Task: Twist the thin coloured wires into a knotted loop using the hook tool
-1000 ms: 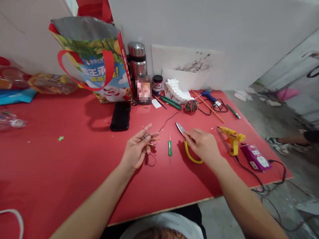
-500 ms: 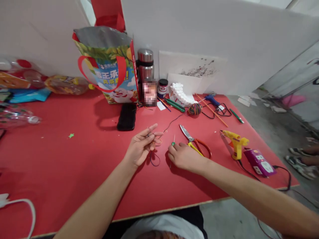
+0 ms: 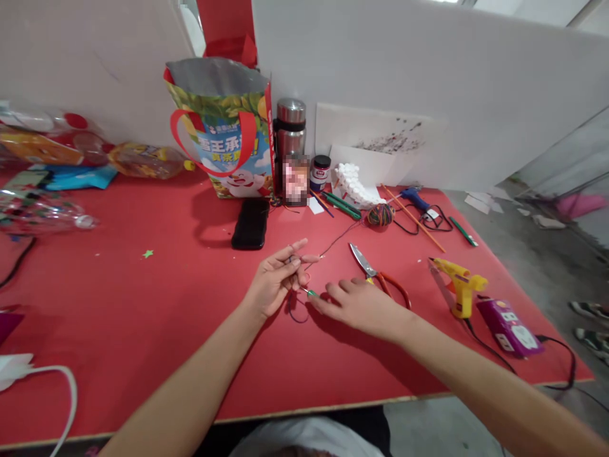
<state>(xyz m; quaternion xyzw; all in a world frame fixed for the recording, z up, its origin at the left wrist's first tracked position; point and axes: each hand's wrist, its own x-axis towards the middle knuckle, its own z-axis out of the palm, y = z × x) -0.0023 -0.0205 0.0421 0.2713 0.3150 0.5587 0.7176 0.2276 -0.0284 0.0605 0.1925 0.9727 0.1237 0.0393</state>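
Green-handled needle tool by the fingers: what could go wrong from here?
1. The right hand brings the needle tool close to the left hand pinching dark thread; its tip could prick a finger.
2. The scissors lie just beyond the right hand; a sweep could hit the blades.

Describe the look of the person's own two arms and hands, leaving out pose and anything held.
Both forearms are bare to the picture's lower edge, with no sleeve showing. The left hand and right hand have no gloves. No watch or bracelet shows at either wrist, and no rings can be made out.
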